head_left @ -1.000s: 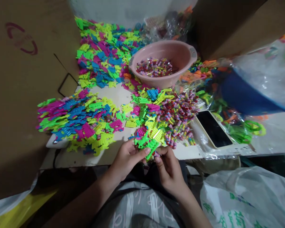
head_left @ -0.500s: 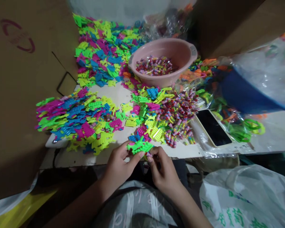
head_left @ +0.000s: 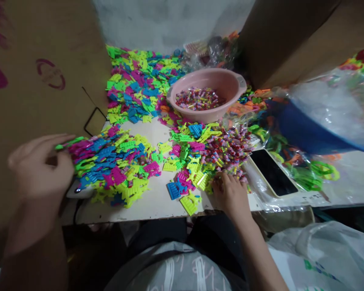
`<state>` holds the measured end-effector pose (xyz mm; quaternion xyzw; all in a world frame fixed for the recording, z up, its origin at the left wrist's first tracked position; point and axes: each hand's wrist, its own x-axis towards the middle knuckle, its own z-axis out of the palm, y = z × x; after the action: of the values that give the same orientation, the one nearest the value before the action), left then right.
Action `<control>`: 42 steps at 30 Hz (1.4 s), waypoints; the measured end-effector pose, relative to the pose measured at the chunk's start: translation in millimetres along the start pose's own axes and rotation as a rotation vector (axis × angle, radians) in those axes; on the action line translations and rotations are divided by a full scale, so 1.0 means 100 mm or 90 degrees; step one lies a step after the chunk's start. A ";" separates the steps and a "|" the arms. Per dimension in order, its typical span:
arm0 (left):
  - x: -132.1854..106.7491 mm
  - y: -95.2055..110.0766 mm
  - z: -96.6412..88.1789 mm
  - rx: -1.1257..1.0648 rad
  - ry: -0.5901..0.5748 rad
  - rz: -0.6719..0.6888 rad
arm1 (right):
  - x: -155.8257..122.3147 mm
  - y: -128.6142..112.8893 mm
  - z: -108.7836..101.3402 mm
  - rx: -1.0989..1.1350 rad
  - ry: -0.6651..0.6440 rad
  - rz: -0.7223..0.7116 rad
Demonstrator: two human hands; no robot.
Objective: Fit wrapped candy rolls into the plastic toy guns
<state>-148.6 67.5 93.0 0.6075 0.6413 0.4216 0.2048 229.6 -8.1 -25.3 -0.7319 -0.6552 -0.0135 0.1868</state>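
Note:
My left hand (head_left: 42,165) is at the left end of a pile of filled, flat plastic toy pieces (head_left: 109,161) in pink, blue, green and yellow. Its fingers and thumb close around a green plastic toy piece (head_left: 60,146), partly hidden by the hand. On the right, my right hand (head_left: 232,194) rests with curled fingers at the near edge of a heap of small wrapped candies (head_left: 227,147); its fingertips are hidden. Between the hands lie loose plastic toy pieces (head_left: 190,203), several near the table edge.
A pink basin (head_left: 200,116) with wrapped candies stands behind the heap. More coloured pieces (head_left: 136,87) spread at the back left. A phone (head_left: 273,171) lies right, near a blue tub (head_left: 312,129). Cardboard boxes (head_left: 48,109) flank the table (head_left: 157,208).
My hands have parted from the table's front edge. The left carried the green toy piece to the pile at left; the right moved to the candy heap. The view has tilted slightly.

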 end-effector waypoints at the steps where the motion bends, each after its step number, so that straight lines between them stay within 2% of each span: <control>1: 0.01 -0.01 0.05 0.088 0.063 0.060 | -0.01 -0.02 0.03 0.010 -0.008 -0.009; 2: 0.00 0.00 0.14 0.174 0.118 0.130 | -0.02 -0.04 0.05 0.023 -0.009 -0.018; 3: -0.03 0.01 0.26 0.230 0.143 0.194 | -0.03 -0.05 0.07 0.038 -0.005 -0.027; 4: -0.08 0.03 0.42 0.230 0.124 0.232 | -0.04 -0.06 0.08 0.059 0.000 -0.036; 5: -0.16 0.07 0.60 0.197 0.086 0.254 | -0.06 -0.07 0.07 0.090 0.005 -0.042; 7: -0.34 0.17 1.03 0.122 -0.052 0.236 | -0.08 -0.07 0.04 0.192 0.010 -0.042; 10: -0.60 0.35 1.64 0.149 -0.251 0.177 | -0.16 -0.06 -0.06 0.430 -0.008 0.020; 12: -0.70 0.43 1.92 0.186 -0.308 0.161 | -0.24 -0.04 -0.12 0.615 -0.053 0.088; 14: -0.71 0.47 2.05 0.191 -0.316 0.139 | -0.34 0.00 -0.16 0.795 -0.095 0.141; 17: -0.66 0.48 2.06 0.099 -0.326 0.091 | -0.46 0.04 -0.16 0.961 -0.101 0.181; 19: -0.63 0.47 2.01 0.037 -0.340 0.073 | -0.49 0.05 -0.14 0.940 -0.078 0.218; 21: -0.63 0.45 1.96 -0.021 -0.352 0.048 | -0.49 0.02 -0.12 0.852 -0.040 0.238; 23: -0.67 0.43 1.92 -0.137 -0.370 -0.016 | -0.46 -0.04 -0.11 0.752 -0.016 0.205; 26: -0.75 0.43 1.84 -0.351 -0.387 -0.154 | -0.44 -0.17 -0.10 0.608 -0.004 0.102; 29: -0.83 0.48 1.73 -0.448 -0.395 -0.273 | -0.46 -0.28 -0.10 0.514 -0.003 0.025; 32: -0.89 0.57 1.62 -0.500 -0.428 -0.358 | -0.50 -0.35 -0.13 0.476 -0.014 -0.033; 35: -0.92 0.65 1.56 -0.574 -0.515 -0.400 | -0.53 -0.40 -0.18 0.464 -0.029 -0.088; 37: -0.94 0.68 1.55 -0.607 -0.536 -0.418 | -0.54 -0.42 -0.20 0.485 -0.039 -0.096; 42: -1.00 0.64 1.57 -0.549 -0.461 -0.394 | -0.56 -0.44 -0.24 0.617 -0.024 0.015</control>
<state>29.9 12.3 30.9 0.3611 0.4500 0.3310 0.7467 184.3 -65.6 -6.7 -0.5680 -0.5813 0.3084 0.4944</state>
